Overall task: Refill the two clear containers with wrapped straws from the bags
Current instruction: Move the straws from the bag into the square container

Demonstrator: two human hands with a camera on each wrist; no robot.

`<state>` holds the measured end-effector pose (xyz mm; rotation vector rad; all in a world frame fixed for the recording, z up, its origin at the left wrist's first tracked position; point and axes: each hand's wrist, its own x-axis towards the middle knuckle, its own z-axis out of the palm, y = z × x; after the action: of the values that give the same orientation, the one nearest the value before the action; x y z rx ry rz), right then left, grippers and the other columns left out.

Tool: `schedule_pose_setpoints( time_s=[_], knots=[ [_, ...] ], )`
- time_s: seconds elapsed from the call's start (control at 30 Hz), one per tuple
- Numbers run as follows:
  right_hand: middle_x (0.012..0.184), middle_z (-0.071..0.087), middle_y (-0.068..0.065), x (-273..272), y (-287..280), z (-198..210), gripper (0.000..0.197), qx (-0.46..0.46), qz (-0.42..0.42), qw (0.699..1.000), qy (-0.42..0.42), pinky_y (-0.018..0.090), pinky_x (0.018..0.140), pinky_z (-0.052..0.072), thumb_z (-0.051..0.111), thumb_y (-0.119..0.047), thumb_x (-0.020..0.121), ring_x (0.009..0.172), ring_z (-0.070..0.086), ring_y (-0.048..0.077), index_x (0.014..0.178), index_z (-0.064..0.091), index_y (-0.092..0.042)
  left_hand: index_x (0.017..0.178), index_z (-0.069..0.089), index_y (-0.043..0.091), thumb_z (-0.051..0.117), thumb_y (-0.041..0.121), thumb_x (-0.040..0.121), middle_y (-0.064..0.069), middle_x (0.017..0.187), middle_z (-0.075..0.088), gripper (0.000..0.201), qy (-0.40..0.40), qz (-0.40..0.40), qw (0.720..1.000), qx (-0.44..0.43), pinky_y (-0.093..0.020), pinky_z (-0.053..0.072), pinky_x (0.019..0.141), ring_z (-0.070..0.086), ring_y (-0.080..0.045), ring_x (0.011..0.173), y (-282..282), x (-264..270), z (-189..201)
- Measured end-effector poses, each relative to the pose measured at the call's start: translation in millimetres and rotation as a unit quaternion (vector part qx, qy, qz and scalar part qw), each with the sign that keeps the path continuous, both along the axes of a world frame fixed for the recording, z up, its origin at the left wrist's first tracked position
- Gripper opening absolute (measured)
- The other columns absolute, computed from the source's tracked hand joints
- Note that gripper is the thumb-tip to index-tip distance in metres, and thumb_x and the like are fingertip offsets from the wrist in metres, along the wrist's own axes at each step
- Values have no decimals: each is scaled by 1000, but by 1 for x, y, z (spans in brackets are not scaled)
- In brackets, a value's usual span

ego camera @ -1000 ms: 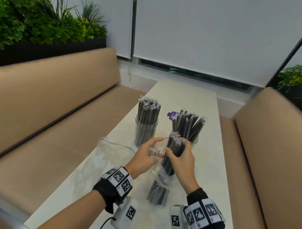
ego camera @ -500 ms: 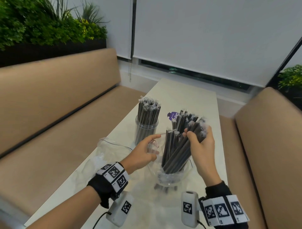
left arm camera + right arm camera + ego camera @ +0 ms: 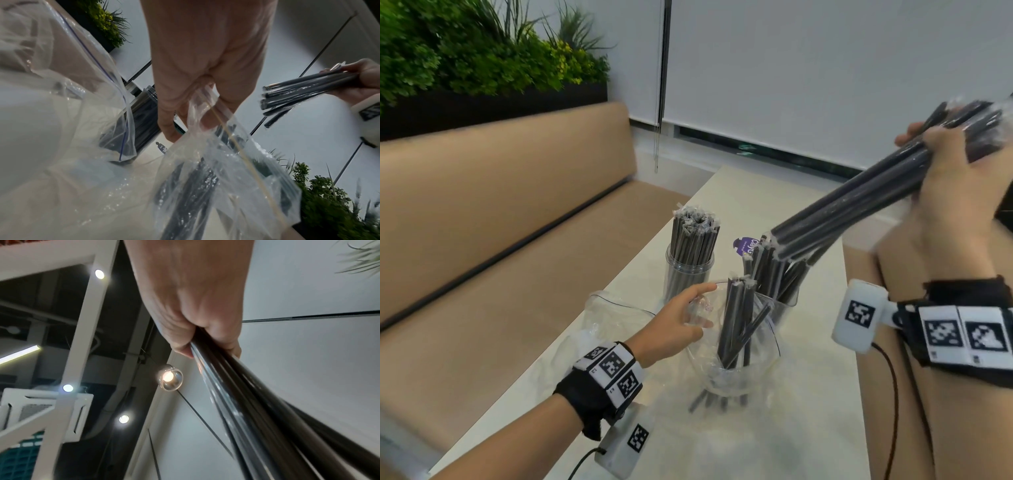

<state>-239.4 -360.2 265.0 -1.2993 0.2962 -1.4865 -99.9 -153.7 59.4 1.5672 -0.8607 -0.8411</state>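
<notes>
Left container looks packed full already. Right container partly filled. Right hand grips straw bundle above it, left hand pinches bag rim on counter. Few straws left in bag.

A café or restaurant seating booth is indicated — tan upholstered benches are set at 9 and 3 o'clock of a long pale table. Planters of greenery are ranged behind the seat backs; a ceiling air-conditioning cassette and recessed downlights are seen overhead.
</notes>
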Motion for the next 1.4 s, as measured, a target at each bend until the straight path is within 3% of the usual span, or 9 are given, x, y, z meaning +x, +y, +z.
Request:
schedule_pose_setpoints(
  time_s=[0.13,0.27,0.43,0.7,0.87,1.03,1.2,1.3,1.4],
  knots=[
    [91,66,2,21,-12,-25,27,-6,-70,997,24,28,82,56,52,-4,87,81,67,12,101,45,-26,139,43,29,44,-19,81,4,146,38,76,7,5,1000,-4,-15,45,53,67,-15,106,1,-1,-1],
    [105,64,9,24,-22,-68,25,36,-116,989,85,27,82,58,57,-11,86,91,67,18,102,45,-25,139,44,29,44,-19,81,4,146,39,75,14,11,1000,-6,-15,45,52,67,-14,103,2,-1,-3],
    [85,54,-13,25,-26,-91,30,18,-162,979,124,13,62,49,59,-6,84,62,57,-14,105,41,-17,138,44,30,45,-18,80,3,145,40,75,17,13,1000,-5,-14,45,53,69,-13,101,3,-1,-4],
    [84,59,-2,53,-9,-142,57,-68,-96,958,262,17,60,51,58,1,84,64,57,6,132,38,-23,137,45,33,45,-17,80,9,147,37,76,19,8,1000,-2,-14,47,56,69,-8,98,1,-5,-4],
    [94,63,5,62,-12,-172,34,-154,-45,893,420,33,75,51,64,-5,87,85,63,28,118,53,-14,137,45,31,46,-18,80,7,148,36,75,19,11,1000,2,-16,50,62,68,-10,100,1,-6,-3],
    [118,61,10,61,-17,-168,56,-121,10,852,509,47,93,51,74,-33,83,109,58,32,128,45,-20,137,44,34,49,-16,80,5,146,37,76,20,10,1000,10,-16,52,65,67,-13,103,0,-7,-4],
    [136,46,12,38,-2,-122,67,-197,-22,842,502,26,97,34,72,-35,85,125,47,24,141,40,-19,137,44,34,49,-17,80,6,143,38,77,15,6,1000,9,-16,52,64,67,-12,103,0,-8,-2],
    [114,63,6,14,21,-102,29,-219,-102,873,424,19,88,43,63,-21,90,105,59,17,118,60,-14,137,45,32,47,-19,80,4,138,43,76,8,17,1000,-3,-22,49,62,70,-12,98,0,-6,-4],
    [78,72,-1,-8,48,-113,10,-130,-14,857,499,8,75,49,60,-23,93,74,68,10,88,66,-18,133,49,30,47,-20,80,4,132,47,73,0,50,999,-21,-22,50,66,70,-10,90,1,-5,-7]
  ],
)
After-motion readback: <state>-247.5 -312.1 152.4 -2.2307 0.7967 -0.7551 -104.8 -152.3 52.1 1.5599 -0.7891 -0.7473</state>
